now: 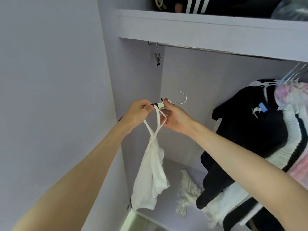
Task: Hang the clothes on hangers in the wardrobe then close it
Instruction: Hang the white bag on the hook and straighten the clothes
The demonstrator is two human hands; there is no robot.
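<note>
At the centre of the frame the right hand [173,116] pinches a small clip hanger [164,104], thumb on top of the clip body and the other fingers curled beneath it; its thin wire hook [181,99] curves up and to the right, free of the rail. Just left of it, the left hand [137,112] grips the straps [156,117] of a white camisole [150,174], fingers curled round the loop and holding it up to the clip's jaws. The two hands nearly touch. Whether the strap already sits inside the clip cannot be told. Below the hands the straps cross once, and the camisole hangs down twisted, its hem reaching the lower centre of the frame in front of the wardrobe's [140,67] left inner wall.

Toward the upper centre, a metal rail [216,50] runs from the left wall off to the right under a shelf [200,25]. A second clip hanger [157,57] hangs empty at the rail's left end. At the right of the frame a black garment [241,124] hangs on a pale hanger, with a pink and white knit [293,117] beside it. On the wardrobe floor, lower centre, lies a crumpled white cloth [186,190]. Dark striped fabric [196,5] sits on the shelf at the top edge.
</note>
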